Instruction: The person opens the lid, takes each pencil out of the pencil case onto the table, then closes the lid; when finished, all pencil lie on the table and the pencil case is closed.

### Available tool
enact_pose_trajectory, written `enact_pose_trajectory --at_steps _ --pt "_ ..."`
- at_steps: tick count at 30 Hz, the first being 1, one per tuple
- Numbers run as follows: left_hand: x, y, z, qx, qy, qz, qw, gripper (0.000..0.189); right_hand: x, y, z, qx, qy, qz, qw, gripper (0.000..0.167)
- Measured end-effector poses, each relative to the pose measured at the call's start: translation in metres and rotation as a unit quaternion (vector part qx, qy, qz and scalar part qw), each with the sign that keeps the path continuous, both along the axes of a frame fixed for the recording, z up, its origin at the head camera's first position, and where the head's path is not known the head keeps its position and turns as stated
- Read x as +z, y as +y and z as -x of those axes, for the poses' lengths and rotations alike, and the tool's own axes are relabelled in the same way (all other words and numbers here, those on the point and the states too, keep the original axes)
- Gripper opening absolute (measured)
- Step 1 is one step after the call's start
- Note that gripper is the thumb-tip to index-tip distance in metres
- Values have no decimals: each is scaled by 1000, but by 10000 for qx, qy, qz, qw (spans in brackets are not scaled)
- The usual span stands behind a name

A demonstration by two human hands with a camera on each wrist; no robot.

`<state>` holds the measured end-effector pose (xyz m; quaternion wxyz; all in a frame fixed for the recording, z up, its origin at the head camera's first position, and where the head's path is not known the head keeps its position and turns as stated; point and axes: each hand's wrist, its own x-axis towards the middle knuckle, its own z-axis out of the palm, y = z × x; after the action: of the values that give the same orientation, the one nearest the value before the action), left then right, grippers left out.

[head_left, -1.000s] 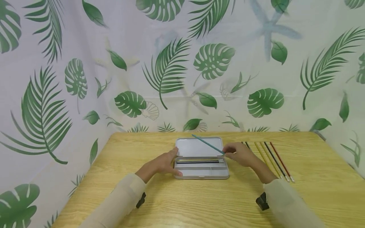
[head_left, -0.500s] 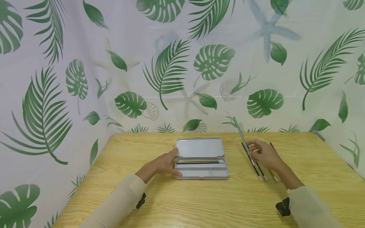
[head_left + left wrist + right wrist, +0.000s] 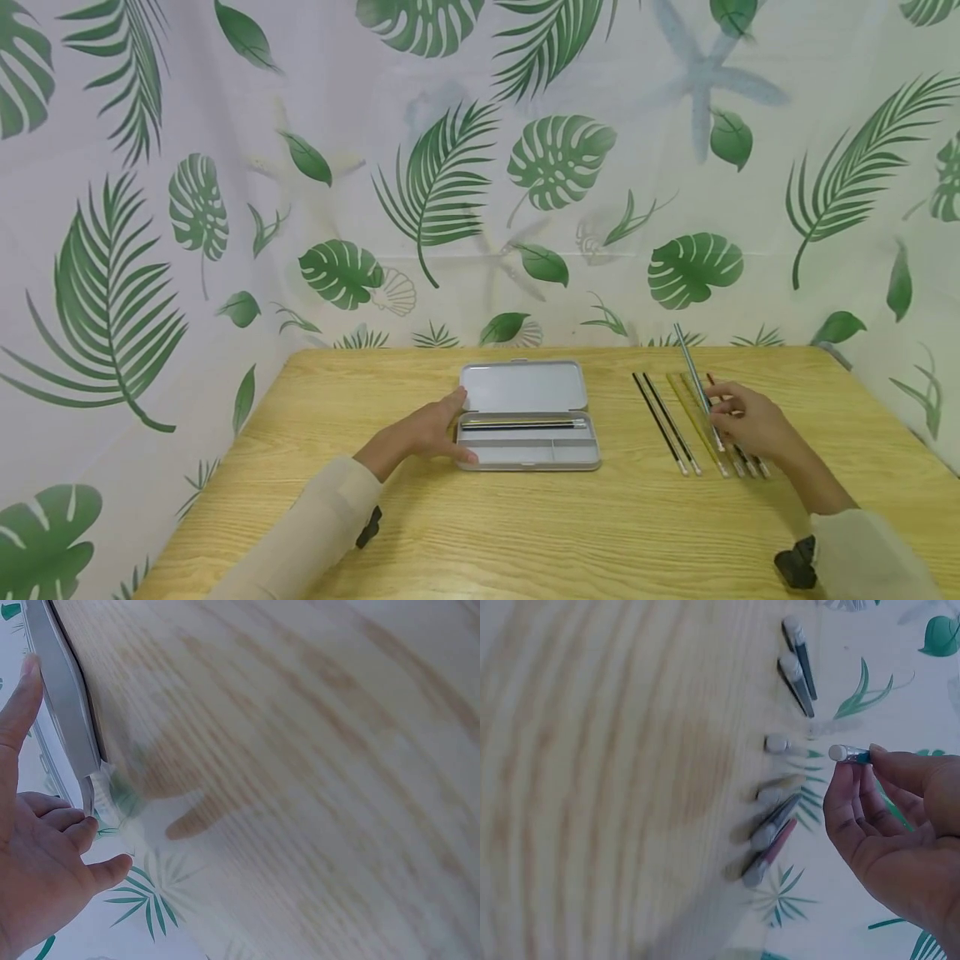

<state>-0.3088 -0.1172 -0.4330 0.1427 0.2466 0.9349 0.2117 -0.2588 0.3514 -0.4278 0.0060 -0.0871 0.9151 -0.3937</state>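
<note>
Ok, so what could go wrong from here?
The right hand holds the teal pencil over the loose pencils, so lowering it might knock them askew. The grip is nearer the eraser end, so the long end could swing. The left hand touches the open case; a jerk might slide it.

backdrop (image 3: 495,187): white, green leaf print | table (image 3: 540,533): yellowish wood grain

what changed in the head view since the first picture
The right grip has carried the teal pencil rightward from over the open case to above the loose pencils, turning it to a steeper slant. Nothing was let go. The left grip stays at the case's left side; the case and pencils inside look unmoved.
</note>
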Motion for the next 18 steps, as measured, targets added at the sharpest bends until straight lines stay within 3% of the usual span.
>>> enact_pose_trajectory --at_steps 9,18 --pt "0 -1 0 49 -8 -7 10000 117 -2 32 -3 -175 -633 -379 9971 47" --pt "-1 -3 1 6 14 -32 10000 117 -6 53 -5 -370 -738 -1058 9910 43"
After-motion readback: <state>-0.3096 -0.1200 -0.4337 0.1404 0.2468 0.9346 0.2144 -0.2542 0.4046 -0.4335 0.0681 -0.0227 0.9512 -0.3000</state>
